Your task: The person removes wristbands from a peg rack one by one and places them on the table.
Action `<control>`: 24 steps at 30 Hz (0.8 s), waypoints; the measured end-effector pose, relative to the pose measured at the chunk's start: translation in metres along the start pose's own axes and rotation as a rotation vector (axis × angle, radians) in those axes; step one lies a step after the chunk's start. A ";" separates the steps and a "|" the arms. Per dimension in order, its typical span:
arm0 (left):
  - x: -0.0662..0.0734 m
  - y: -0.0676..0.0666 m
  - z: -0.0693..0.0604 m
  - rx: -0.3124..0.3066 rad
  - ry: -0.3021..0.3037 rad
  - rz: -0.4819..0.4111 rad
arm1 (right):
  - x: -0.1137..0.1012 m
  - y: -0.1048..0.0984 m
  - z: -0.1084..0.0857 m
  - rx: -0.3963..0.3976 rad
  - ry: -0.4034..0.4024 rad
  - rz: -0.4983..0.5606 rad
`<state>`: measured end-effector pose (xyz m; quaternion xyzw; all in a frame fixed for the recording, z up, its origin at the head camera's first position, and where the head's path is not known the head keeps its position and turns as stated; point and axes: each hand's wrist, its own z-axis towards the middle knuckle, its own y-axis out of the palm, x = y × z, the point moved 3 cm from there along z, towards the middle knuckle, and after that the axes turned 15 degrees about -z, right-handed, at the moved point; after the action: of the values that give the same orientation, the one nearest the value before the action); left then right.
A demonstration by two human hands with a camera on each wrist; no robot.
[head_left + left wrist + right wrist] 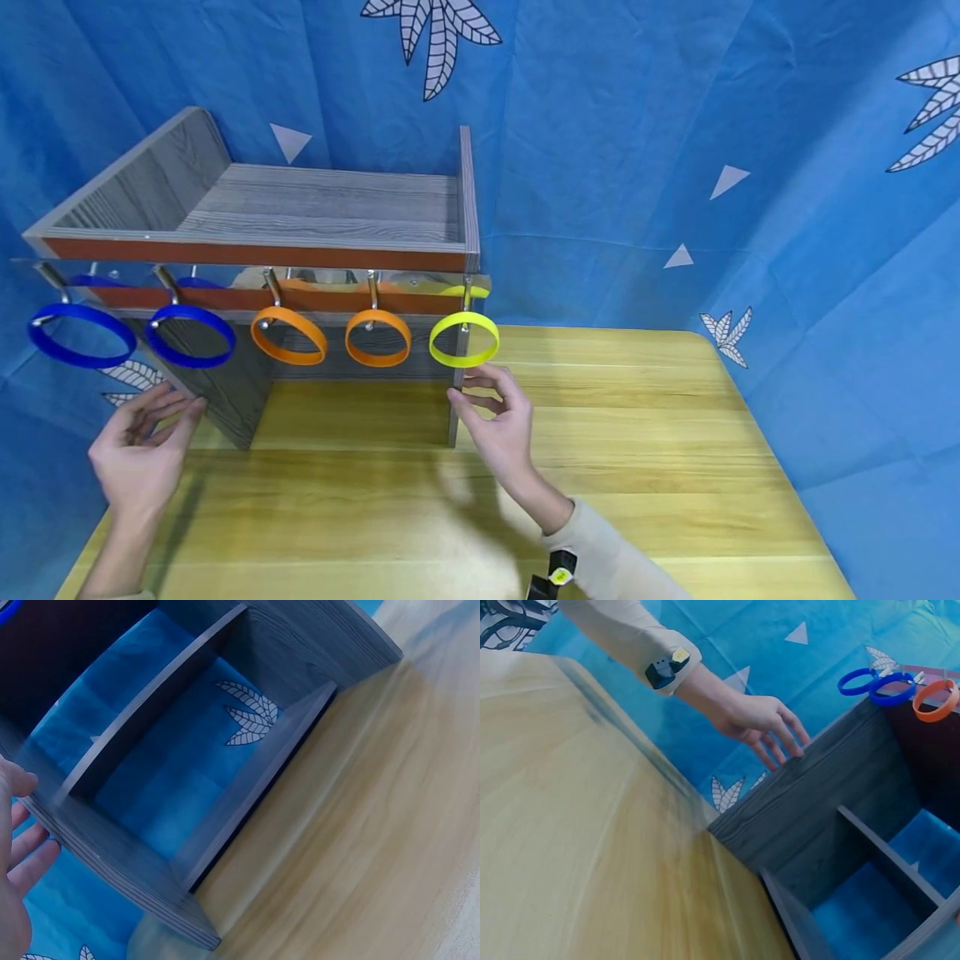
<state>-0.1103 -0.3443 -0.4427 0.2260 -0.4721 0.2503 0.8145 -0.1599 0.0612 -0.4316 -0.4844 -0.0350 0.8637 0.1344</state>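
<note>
A grey wood-grain shelf [322,200] stands upright on the table. In the head view, my left hand [142,454] holds the front edge of its left side panel [232,400], thumb and fingers on opposite faces. That hand [19,862] also shows in the left wrist view, and from across the shelf in the right wrist view, left hand [761,724]. My right hand [498,421] pinches the front edge of the right side panel [453,417] below the hooks. It is out of sight in the right wrist view.
Metal hooks on a clear strip along the shelf front carry blue wristbands [191,360], orange wristbands [378,360] and a yellow wristband [465,362]. The light wood table [637,467] extends to the right. A blue patterned curtain [615,125] hangs behind.
</note>
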 end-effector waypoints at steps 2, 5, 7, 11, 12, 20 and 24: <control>-0.001 0.000 0.000 0.007 -0.009 0.016 | 0.000 0.001 0.000 0.004 0.007 -0.016; 0.000 0.000 0.000 0.017 -0.023 0.033 | 0.000 0.002 0.000 0.006 0.016 -0.036; 0.001 0.001 0.000 0.016 -0.022 0.040 | 0.000 0.002 0.000 0.005 0.018 -0.050; 0.002 0.002 0.002 0.004 -0.003 0.041 | 0.000 0.003 0.001 0.000 0.021 -0.082; 0.002 0.002 0.003 0.002 0.001 0.043 | 0.000 0.003 0.001 -0.003 0.026 -0.087; 0.000 0.001 0.004 0.000 0.000 0.063 | -0.001 0.005 0.004 -0.012 0.050 -0.113; 0.000 0.001 0.004 -0.002 0.001 0.058 | -0.002 0.005 0.006 -0.012 0.052 -0.111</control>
<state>-0.1136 -0.3464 -0.4405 0.2111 -0.4781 0.2736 0.8075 -0.1649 0.0563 -0.4282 -0.5048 -0.0634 0.8419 0.1802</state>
